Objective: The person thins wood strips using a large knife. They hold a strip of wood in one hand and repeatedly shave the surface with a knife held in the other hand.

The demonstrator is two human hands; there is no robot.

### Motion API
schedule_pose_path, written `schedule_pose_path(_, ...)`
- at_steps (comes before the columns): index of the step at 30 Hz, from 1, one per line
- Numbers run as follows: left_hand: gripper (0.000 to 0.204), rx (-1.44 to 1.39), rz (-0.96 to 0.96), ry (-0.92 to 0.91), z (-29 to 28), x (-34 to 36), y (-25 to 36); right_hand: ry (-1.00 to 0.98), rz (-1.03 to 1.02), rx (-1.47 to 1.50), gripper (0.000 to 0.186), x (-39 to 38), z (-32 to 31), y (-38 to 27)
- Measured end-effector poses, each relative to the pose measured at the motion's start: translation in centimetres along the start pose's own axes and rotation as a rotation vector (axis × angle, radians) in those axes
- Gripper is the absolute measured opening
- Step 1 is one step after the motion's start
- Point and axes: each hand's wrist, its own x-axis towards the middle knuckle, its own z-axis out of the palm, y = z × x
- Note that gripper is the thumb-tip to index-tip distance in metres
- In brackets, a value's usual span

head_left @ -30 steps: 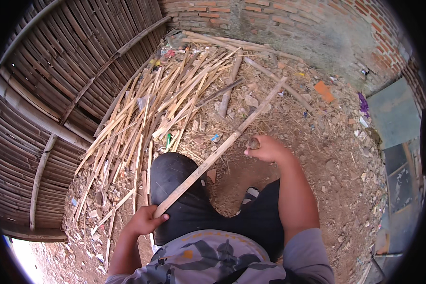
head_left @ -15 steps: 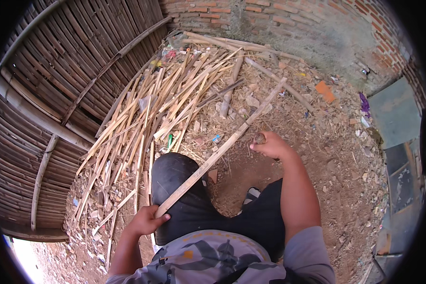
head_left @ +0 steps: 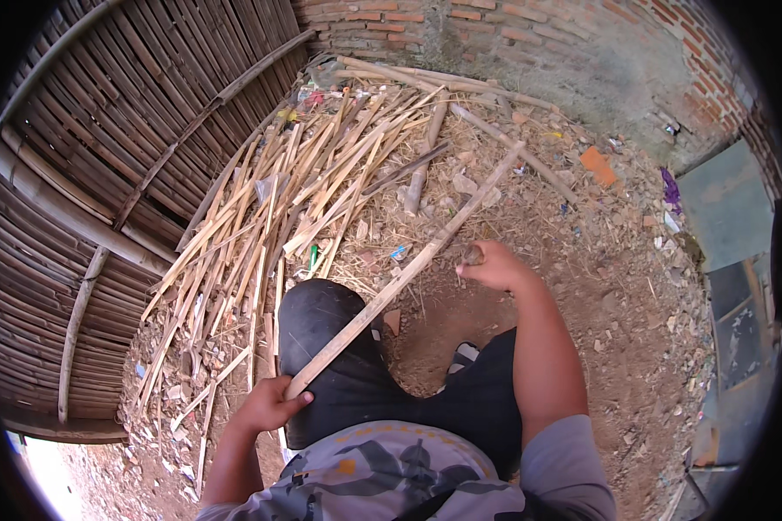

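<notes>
My left hand is closed round the near end of a long, flat wooden strip. The strip slants across my left thigh and reaches far right, its far end close to a pole on the ground. To the right of the strip, apart from it, my right hand is closed on a brownish, rounded thing that looks like the butt of a handle. The rest of that thing is hidden by the hand, so its kind cannot be told.
A heap of pale split strips covers the ground at the far left, beside a slatted bamboo wall. Thicker poles lie beyond, below a brick wall. Grey panels lean at the right. Rubble and litter dot the dirt floor.
My right hand has shifted very slightly, with the rounded thing still in it. The left hand and the wooden strip stay in place.
</notes>
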Motion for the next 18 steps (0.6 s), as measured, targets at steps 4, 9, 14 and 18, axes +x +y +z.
schedule_pose_path(4,0.05,-0.006,-0.003,-0.012,-0.2,0.1,0.0,0.049,0.039,-0.031,0.063,-1.0,-0.4,-1.0)
schedule_pose_path(9,0.05,-0.035,-0.015,-0.024,-0.2,-0.1,-0.4,-0.162,-0.238,-0.287,0.051,-1.9,3.0,-4.2)
schedule_pose_path(14,0.05,0.014,-0.012,-0.001,-0.3,-0.5,0.3,-0.216,-0.336,-0.145,0.043,-0.4,2.7,-1.7)
schedule_pose_path(18,0.049,-0.002,-0.014,-0.001,-0.2,-0.2,0.8,-0.034,0.118,0.26,0.047,1.1,-0.3,1.2)
